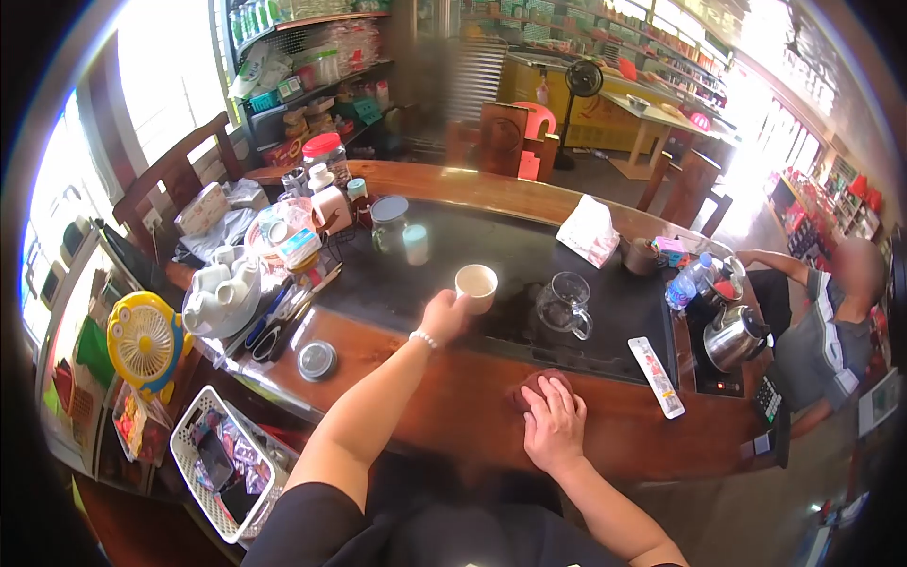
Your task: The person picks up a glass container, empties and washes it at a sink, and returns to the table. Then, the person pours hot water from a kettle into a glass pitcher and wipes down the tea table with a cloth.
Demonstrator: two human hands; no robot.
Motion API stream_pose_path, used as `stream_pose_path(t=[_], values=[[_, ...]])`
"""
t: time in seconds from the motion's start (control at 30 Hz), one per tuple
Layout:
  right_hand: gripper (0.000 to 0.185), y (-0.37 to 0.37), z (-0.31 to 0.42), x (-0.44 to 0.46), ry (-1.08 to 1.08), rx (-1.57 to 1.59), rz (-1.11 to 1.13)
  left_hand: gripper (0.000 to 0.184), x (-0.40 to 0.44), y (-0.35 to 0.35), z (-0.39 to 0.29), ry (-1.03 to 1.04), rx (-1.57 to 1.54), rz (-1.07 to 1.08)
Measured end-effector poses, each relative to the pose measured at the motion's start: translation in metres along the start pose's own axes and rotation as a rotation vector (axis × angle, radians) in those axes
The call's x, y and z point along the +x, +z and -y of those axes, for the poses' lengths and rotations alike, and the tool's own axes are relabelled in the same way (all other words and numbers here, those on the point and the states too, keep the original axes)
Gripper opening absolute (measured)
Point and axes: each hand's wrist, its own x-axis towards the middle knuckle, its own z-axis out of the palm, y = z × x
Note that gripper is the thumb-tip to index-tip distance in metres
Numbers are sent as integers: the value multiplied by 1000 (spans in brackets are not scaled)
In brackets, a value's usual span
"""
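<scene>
A white cup [476,288] is held by its side in my left hand [444,317], over the front part of the dark table inlay [430,269]. A beaded bracelet is on that wrist. My right hand [554,420] presses on a dark red cloth [532,386] at the wooden front edge of the table [472,387], its fingers resting over the cloth. Between the hands and farther back stands a clear glass pitcher [564,302] with a handle. A lidded glass jar [388,227] and a pale blue-topped cup [416,244] stand behind my left hand.
A tissue pack [590,232], bottle [690,282], steel kettle [735,338] and white strip [656,378] lie to the right. Leftward are a bowl of cups [223,295], scissors [274,331], round lid [316,361], yellow fan [145,345] and basket [227,463]. Another person [822,321] sits far right.
</scene>
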Motion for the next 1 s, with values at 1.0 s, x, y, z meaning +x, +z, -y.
stream_pose_path(t=[1.0], values=[[61,192,-45,387,287,-165,514,16,-102,-118,-14,82,-469,-343]])
